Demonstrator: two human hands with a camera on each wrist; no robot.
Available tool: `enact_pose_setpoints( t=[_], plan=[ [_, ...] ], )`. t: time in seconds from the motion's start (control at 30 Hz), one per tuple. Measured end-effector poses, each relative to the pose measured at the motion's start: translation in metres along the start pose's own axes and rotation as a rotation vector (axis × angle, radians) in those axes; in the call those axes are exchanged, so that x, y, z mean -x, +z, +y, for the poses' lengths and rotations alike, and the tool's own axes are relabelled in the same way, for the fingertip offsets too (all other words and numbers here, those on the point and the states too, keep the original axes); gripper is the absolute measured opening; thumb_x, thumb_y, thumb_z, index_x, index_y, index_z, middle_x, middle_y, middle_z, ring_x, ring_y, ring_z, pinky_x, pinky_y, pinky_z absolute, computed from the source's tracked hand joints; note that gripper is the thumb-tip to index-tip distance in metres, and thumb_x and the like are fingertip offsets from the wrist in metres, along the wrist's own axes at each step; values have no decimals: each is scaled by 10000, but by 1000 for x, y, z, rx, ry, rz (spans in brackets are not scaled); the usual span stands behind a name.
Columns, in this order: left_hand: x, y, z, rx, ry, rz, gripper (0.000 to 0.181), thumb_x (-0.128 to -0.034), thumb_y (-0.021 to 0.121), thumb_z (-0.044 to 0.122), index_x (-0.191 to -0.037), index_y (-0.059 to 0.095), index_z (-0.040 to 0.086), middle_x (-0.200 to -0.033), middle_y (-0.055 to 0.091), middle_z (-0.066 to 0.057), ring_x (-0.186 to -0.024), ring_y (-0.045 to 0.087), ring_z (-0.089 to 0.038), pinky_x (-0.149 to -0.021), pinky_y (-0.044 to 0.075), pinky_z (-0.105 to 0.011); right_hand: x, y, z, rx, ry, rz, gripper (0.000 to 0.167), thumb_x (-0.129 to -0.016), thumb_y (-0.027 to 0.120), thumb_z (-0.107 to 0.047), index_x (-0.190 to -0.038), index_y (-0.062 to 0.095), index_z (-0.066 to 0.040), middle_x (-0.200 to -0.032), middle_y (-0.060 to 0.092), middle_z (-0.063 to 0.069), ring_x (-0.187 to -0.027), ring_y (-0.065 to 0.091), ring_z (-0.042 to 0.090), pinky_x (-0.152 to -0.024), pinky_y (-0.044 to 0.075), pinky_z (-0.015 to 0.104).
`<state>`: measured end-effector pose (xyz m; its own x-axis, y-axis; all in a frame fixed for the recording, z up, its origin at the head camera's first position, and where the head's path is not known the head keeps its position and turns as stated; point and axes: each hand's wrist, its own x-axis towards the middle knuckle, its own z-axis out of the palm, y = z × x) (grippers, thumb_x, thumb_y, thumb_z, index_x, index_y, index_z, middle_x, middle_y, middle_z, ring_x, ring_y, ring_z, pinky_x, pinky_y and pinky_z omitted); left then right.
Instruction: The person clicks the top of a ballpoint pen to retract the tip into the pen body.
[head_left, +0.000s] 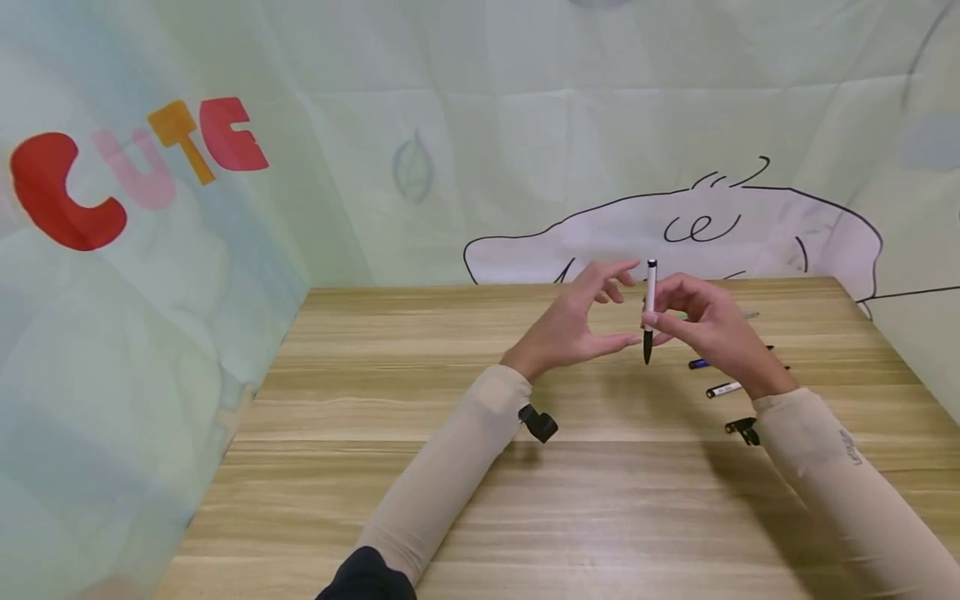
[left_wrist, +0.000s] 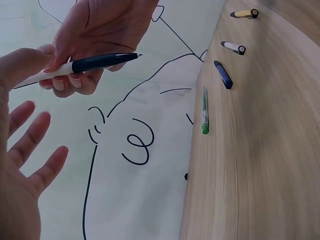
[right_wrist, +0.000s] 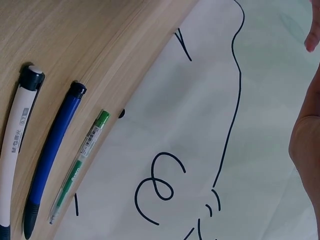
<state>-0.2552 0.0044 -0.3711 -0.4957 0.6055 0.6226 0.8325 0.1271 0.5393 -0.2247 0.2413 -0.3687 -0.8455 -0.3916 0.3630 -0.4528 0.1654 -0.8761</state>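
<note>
In the head view my right hand [head_left: 712,325] pinches a white pen with a black grip [head_left: 650,292] between thumb and fingers. The pen stands nearly upright above the table, tip down. My left hand [head_left: 573,321] is beside it, thumb and fingers spread apart. Its thumb reaches close to the pen's lower part; whether they touch I cannot tell. In the left wrist view the pen's black grip [left_wrist: 105,61] and bare tip show, with the right hand [left_wrist: 110,30] behind and the left hand [left_wrist: 22,150] at the left edge. The right wrist view misses the held pen.
On the wooden table [head_left: 420,450] lie a green slim pen [right_wrist: 80,167], a blue pen [right_wrist: 52,155], a white pen [right_wrist: 17,135] and a yellow pen [left_wrist: 244,13], spaced in a row at the right. A printed cloth backdrop [head_left: 480,167] stands behind the table.
</note>
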Motion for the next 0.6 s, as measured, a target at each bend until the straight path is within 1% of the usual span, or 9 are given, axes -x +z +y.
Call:
enact_pose_setpoints(
  t=[0.07, 0.2, 0.37, 0.5, 0.6],
  plan=[
    [-2, 1, 0, 1, -8, -5, 935, -814, 871, 193, -1558, 308, 125, -1339, 508, -58, -1106, 557, -139, -1003, 507, -321, -1, 1, 0, -9, -7, -3, 194, -951, 669, 23, -1128, 592, 40, -987, 648, 105, -865, 678, 177, -675, 629, 338],
    [-5, 3, -1, 9, 3, -6, 969, -808, 874, 185, -1568, 275, 123, -1343, 486, -64, -1091, 557, -151, -999, 496, -290, -2, 2, -1, -31, -16, -8, 203, -949, 666, 34, -1130, 582, 66, -971, 651, 107, -847, 680, 181, -676, 630, 337],
    [-7, 4, -1, 45, 28, 4, 1028, -789, 884, 151, -1578, 227, 108, -1330, 456, -81, -1060, 560, -165, -981, 510, -303, -2, 5, -2, -47, -10, -8, 199, -949, 672, 25, -1130, 593, 46, -985, 659, 115, -856, 686, 188, -676, 629, 329],
    [-7, 4, -1, 73, 44, 2, 1055, -778, 891, 139, -1576, 202, 100, -1326, 439, -110, -1047, 552, -129, -986, 492, -240, -2, 7, -2, -57, -16, -9, 205, -948, 668, 32, -1138, 593, 50, -1001, 664, 104, -872, 686, 179, -677, 626, 312],
    [-7, 4, -1, 90, 52, -5, 1055, -776, 890, 126, -1570, 196, 91, -1328, 426, -123, -1036, 559, -125, -988, 489, -230, -3, 9, -2, -80, -31, -17, 210, -945, 660, 54, -1141, 586, 56, -1015, 657, 97, -882, 684, 165, -677, 626, 307]
  ],
)
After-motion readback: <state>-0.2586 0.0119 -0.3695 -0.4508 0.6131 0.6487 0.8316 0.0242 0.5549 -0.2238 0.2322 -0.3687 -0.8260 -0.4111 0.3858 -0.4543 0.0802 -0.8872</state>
